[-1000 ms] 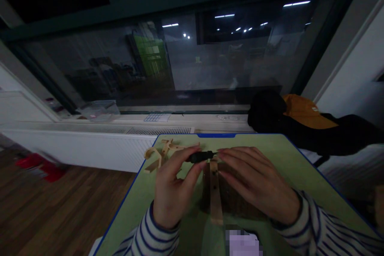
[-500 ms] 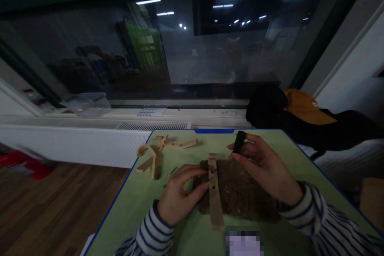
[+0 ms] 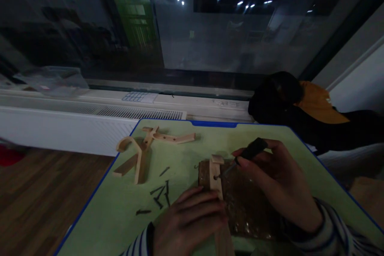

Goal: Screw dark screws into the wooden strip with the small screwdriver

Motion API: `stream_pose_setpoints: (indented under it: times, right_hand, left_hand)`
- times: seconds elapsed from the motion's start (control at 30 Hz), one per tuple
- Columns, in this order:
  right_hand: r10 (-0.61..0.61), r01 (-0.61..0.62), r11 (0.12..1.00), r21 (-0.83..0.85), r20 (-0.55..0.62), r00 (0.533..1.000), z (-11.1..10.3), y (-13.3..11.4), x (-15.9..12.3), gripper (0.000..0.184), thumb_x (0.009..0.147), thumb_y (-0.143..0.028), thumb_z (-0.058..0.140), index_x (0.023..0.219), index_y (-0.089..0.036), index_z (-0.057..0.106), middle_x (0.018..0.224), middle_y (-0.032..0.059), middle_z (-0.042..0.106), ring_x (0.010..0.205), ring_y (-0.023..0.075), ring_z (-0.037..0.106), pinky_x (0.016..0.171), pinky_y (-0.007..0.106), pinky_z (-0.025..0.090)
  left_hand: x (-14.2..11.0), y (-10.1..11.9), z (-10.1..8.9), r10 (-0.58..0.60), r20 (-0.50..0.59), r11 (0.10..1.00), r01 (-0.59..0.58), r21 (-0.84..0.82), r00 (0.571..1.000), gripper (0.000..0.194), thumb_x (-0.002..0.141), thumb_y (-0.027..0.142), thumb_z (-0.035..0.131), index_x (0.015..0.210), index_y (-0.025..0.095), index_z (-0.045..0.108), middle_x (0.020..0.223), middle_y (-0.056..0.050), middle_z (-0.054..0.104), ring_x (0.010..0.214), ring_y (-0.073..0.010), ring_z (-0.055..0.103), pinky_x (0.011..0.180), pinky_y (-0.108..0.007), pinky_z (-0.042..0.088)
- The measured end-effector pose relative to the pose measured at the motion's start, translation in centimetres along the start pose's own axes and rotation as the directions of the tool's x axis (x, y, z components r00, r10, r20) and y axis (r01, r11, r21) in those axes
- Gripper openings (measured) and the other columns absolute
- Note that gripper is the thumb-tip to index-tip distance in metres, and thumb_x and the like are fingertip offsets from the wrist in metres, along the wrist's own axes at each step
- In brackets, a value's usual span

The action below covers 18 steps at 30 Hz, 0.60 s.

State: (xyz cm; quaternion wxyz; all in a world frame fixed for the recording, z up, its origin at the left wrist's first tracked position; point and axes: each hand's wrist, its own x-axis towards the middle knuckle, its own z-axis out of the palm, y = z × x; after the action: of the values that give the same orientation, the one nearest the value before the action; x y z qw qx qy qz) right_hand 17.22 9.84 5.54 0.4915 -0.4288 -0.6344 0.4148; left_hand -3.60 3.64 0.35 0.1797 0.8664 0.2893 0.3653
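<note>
My right hand (image 3: 276, 184) grips a black-handled screwdriver (image 3: 254, 149), its shaft slanting down to the left. The tip meets the upper hole of a light wooden hook (image 3: 215, 168); whether a screw sits there I cannot make out. Under the hook is a brown block (image 3: 246, 200) that looks wrapped in shiny film. My left hand (image 3: 192, 218) lies over the hook's lower part, fingers together and curled across it, hiding its middle. Several dark screws (image 3: 162, 194) are scattered left of that hand.
More wooden hooks (image 3: 139, 158) lie in a group at the table's back left. The green table (image 3: 105, 208) has a blue rim. Beyond it are a white radiator (image 3: 75, 128), a windowsill with a clear plastic box (image 3: 57, 82), and an orange cap (image 3: 322, 102) on dark clothing.
The screwdriver has tilted and its tip has come left to the hook's hole. My left hand has shifted from the hook's side to lie over it, uncovering the screws. The view has tipped downward.
</note>
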Motion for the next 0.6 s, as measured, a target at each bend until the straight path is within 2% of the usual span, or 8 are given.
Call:
stream_pose_setpoints:
  times: [0.2,0.3,0.43,0.6]
  right_hand:
    - [-0.055,0.055,0.99,-0.132,0.003,0.998,0.01,-0.09,-0.14,0.029,0.078,-0.024,0.065,0.099,-0.026,0.045,0.091,0.0025,0.07,0.081,0.0194,0.067,0.07,0.032,0.059]
    - [-0.052,0.052,0.989,-0.135,0.006,0.999,0.01,-0.22,-0.32,0.029,0.078,-0.022,0.064,0.099,-0.026,0.045,0.092,0.001,0.07,0.084,0.018,0.067,0.072,0.027,0.057]
    - [-0.036,0.037,0.993,-0.113,0.012,0.999,0.18,-0.16,-0.6,0.031,0.077,-0.021,0.065,0.1,-0.029,0.046,0.092,-0.0016,0.069,0.085,0.0157,0.066,0.074,0.024,0.056]
    - [-0.058,0.058,0.995,-0.083,0.004,0.998,0.31,-0.27,-0.73,0.031,0.077,-0.019,0.065,0.1,-0.029,0.046,0.091,-0.0025,0.069,0.084,0.0154,0.067,0.075,0.024,0.056]
  left_hand:
    - [0.2,-0.01,0.45,0.034,-0.061,0.999,-0.034,0.001,0.998,0.034,0.087,0.022,0.046,0.119,0.024,0.056,0.107,-0.005,0.069,0.111,-0.0193,0.058,0.096,-0.035,0.045]
    - [0.18,0.07,0.58,0.022,-0.071,1.0,-0.023,-0.006,0.997,0.034,0.086,0.022,0.047,0.119,0.025,0.056,0.108,-0.004,0.068,0.111,-0.02,0.058,0.096,-0.035,0.045]
    - [0.16,0.15,0.62,-0.032,-0.031,1.0,0.031,-0.003,0.999,0.034,0.085,0.021,0.05,0.117,0.029,0.058,0.105,-0.003,0.069,0.107,-0.0203,0.06,0.095,-0.035,0.047]
    - [0.38,0.32,0.33,-0.002,-0.08,1.0,0.001,-0.015,0.997,0.036,0.084,0.019,0.053,0.119,0.028,0.057,0.106,-0.001,0.069,0.107,-0.0181,0.06,0.095,-0.031,0.047]
